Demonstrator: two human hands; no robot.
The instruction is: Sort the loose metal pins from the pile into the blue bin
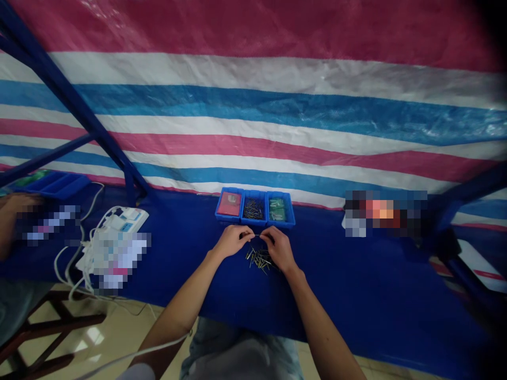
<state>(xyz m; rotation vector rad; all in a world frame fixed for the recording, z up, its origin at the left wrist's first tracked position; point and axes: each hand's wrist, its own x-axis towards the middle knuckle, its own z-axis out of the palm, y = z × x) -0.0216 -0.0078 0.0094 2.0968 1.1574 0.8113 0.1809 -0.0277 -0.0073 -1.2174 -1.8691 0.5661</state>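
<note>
In the head view, the person's left hand point(233, 241) and right hand point(280, 248) are close together above the tabletop point(180, 277), with the fingertips of each pinching a thin metal pin point(257, 235) held level between them. Directly below and touching neither hand lies a loose pile of small pins point(260, 260), gold and dark in colour. Just beyond the hands, three joined blue plastic bins point(254, 207) stand near the back edge, against the striped tarpaulin point(253, 121). The left bin holds a red packet point(229, 203), the middle bin dark pins point(253, 209) and the right bin green packets point(277, 209). Blue cloth separates the hands from a white unit with cables point(122, 221) on the left and from a pixelated object point(384, 214) on the right; the latter cannot be identified. Both forearms cross the front edge of the tabletop. At the far left, another person's hand point(19, 202) rests near a blue tray point(51, 184), well apart from the work.
</note>
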